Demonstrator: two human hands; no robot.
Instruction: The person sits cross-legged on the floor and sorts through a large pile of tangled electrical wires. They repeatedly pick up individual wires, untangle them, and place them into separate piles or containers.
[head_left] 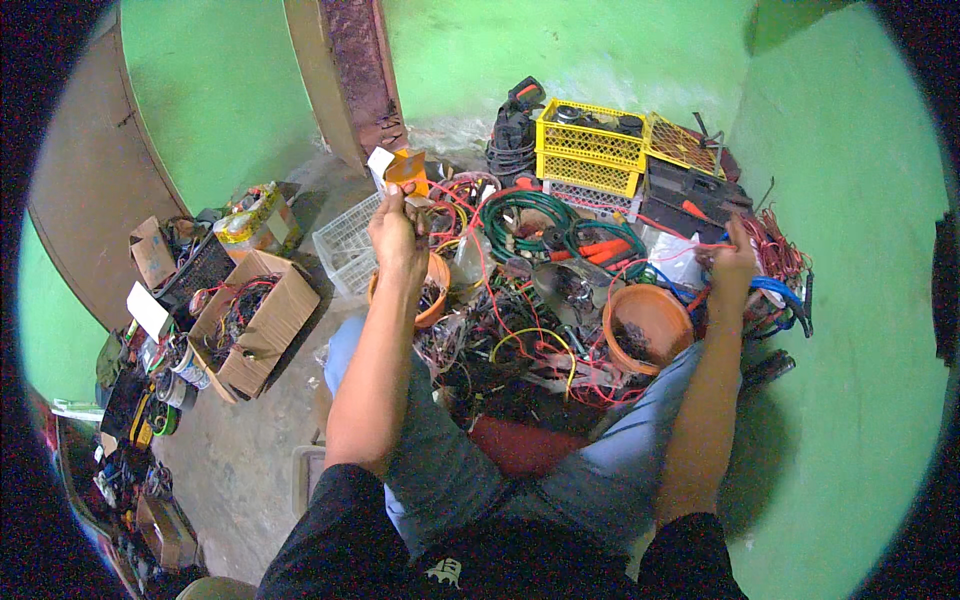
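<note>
Raised in front of me, my left hand (397, 228) is closed in a pinch on a thin red wire (450, 198). My right hand (728, 262) is lifted at the right, its fingers closed on red wire as well. Between the hands, loose red strands sag over a heap of tangled wires (515, 345). Beneath my left hand stands a clay pot (437, 292) with dark bits in it. Another orange pot (650, 318), with dark scraps inside, sits left of my right forearm. A coiled green cable (515, 225) lies behind the heap.
Yellow crates (590, 150) are stacked by the green wall. At the left are a white plastic basket (345, 245), a cardboard box (262, 330) of wires and mixed clutter. Blue cable (785, 290) and bundled red wires (783, 250) lie beyond my right hand.
</note>
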